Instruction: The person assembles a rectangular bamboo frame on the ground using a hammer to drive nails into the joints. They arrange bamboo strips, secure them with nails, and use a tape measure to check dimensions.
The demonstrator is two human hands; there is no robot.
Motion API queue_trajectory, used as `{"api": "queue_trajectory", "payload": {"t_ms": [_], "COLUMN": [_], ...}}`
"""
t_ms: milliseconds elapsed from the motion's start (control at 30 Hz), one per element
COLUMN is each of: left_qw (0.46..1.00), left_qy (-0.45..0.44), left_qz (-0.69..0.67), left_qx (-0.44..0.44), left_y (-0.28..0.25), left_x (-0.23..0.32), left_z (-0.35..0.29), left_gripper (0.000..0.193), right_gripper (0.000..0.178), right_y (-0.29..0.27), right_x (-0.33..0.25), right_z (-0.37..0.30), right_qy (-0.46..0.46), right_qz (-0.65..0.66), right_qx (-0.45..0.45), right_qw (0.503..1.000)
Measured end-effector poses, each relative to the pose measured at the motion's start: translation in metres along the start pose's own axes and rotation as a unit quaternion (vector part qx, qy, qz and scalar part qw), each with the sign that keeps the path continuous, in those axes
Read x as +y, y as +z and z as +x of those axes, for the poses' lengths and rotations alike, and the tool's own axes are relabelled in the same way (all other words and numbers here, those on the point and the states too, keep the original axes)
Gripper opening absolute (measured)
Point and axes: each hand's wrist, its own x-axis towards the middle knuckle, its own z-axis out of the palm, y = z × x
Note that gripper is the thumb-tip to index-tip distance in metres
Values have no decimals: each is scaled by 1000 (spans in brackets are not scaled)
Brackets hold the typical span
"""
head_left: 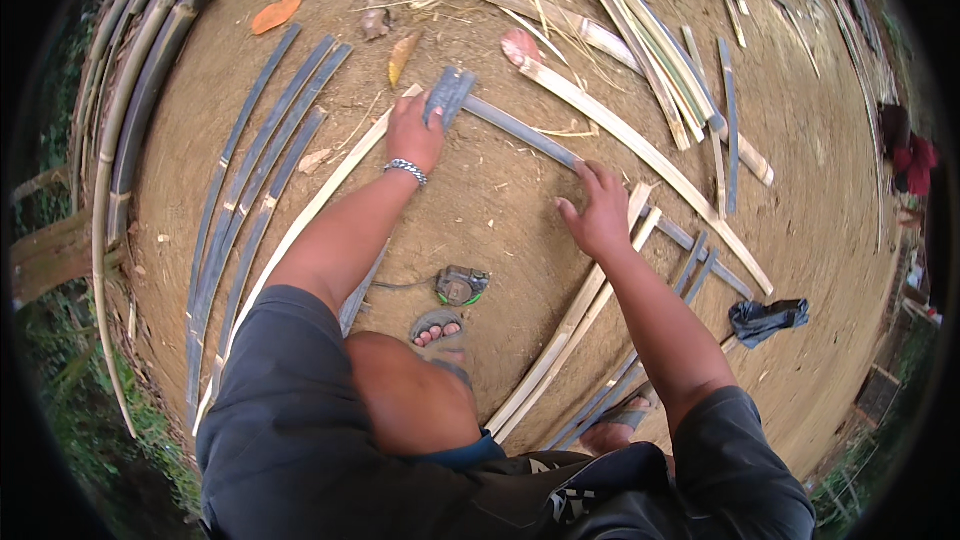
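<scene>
My left hand [415, 135] is closed over the upper part of a wide dark bamboo slat [452, 90], thumb along its face. A pale bamboo strip [335, 185] runs beside that hand and down under my left arm. From the wide slat a narrower dark bamboo slat [520, 128] slants away to the right across the ground. At its middle, my right hand [600, 212] hovers with fingers apart, fingertips at or just over the slat; contact is hard to tell. Pale strips [575, 325] lie under my right forearm. A tape measure [461, 286] rests between my arms.
Several dark bamboo strips [235, 205] lie left of me, with long bamboo poles [150, 90] beyond. More split bamboo [645, 50] and a long pale strip [630, 145] lie ahead to the right. A black plastic bag [768, 320] sits right of my arm. Dry leaves [277, 13] dot the dirt.
</scene>
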Motion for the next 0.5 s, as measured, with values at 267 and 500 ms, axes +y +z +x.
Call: {"api": "queue_trajectory", "payload": {"t_ms": [267, 500], "left_qw": [999, 999], "left_qy": [-31, -18], "left_qz": [-8, -15], "left_qx": [-16, -25], "left_y": [-4, -1], "left_x": [3, 3], "left_z": [2, 7], "left_gripper": [42, 43], "right_gripper": [63, 58], "right_y": [14, 21], "right_x": [-56, -57], "right_z": [66, 70], "right_qy": [-30, -51], "right_qz": [-26, -50], "right_qx": [-59, -2], "right_qw": [997, 997]}}
